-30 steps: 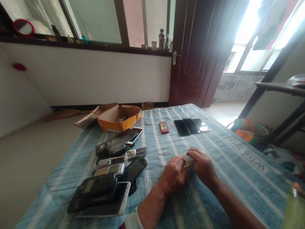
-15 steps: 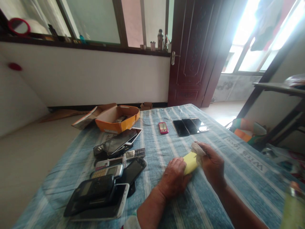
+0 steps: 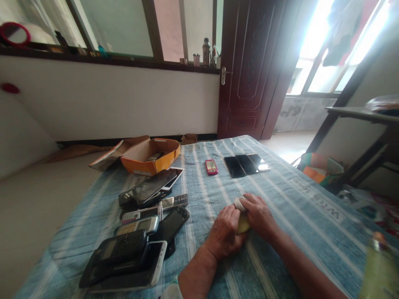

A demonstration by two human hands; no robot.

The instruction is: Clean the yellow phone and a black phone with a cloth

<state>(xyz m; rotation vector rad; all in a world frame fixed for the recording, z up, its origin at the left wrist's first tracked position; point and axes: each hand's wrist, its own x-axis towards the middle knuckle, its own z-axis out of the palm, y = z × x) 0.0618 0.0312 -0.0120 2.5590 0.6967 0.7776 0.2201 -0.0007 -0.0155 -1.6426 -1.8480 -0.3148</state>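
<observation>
The left hand (image 3: 227, 227) grasps a yellow item (image 3: 243, 225) from its near left side, and the right hand (image 3: 259, 211) closes in against it, fingers bunched over a white wad (image 3: 240, 204) that touches the item's far end. Between the two hands only a strip of yellow shows, so its full shape cannot be told; it sits low over the near middle of the tabletop (image 3: 199, 195), though whether it rests on the striped cover is hidden. The step in hand looks like wiping, with the left hand steadying and the right rubbing. The next move seems to call for a firm left grip and even pressure through the wad, with the item turned to reach any covered face. Beyond the hands, a pink phone (image 3: 211, 167) lies alone, and to its right three dark-screened phones (image 3: 247, 165) lie side by side. Left of the hands spreads a jumble of phones (image 3: 173, 224), with an open orange box (image 3: 156, 166) behind it. A yellowish bottle (image 3: 378, 265) stands at the near right.
</observation>
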